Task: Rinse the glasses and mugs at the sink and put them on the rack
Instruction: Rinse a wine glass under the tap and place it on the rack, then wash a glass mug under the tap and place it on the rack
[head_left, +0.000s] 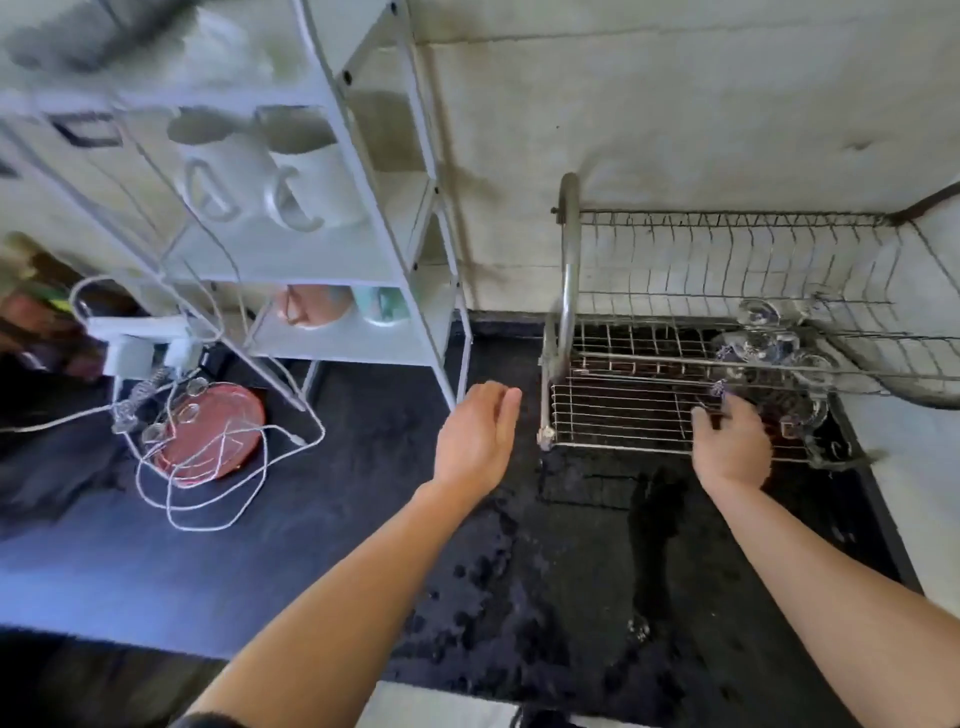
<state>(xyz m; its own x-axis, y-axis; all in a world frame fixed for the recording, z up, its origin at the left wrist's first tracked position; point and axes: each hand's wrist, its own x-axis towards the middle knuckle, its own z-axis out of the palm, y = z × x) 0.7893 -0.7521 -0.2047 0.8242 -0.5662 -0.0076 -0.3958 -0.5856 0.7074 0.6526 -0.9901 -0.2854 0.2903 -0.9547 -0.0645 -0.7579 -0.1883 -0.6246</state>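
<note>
Mugs (311, 182) stand on the white shelf (291, 265) at far left, two white ones above and a pink and a green one on the tier below; none is on the rack yet. Below the shelf, a white cable (218, 514) lies in loops over a red disc (228, 441) on the dark worktop (156, 561).

Left hand (478, 441) hovers over the worktop between shelf and rack, fingers relaxed and slightly curved, holding nothing.

Rack (623, 415), a two-tier wire frame, stands against the wall. The right hand (730, 449) is at the front of its lower tier, fingers (709, 415) bent down onto the wires. Motion blur hides whether they grip a glass or only touch the rack. Several clear glasses (763, 343) sit at the right end, partly behind the hand. The sink is out of view.

Step in hand, as judged: placing a rinsed glass on the lower tier.

- Seat each glass rim-down, flat across the wires.
- Leave a gap to neighbouring glasses; contact risks chipping.
- Release only once the glass sits steady.
- Fill towards the free left side.
- Worktop before the rack looks wet: carry items with a firm hold.
- Keep wet hands off the cable when fetching mugs.
</note>
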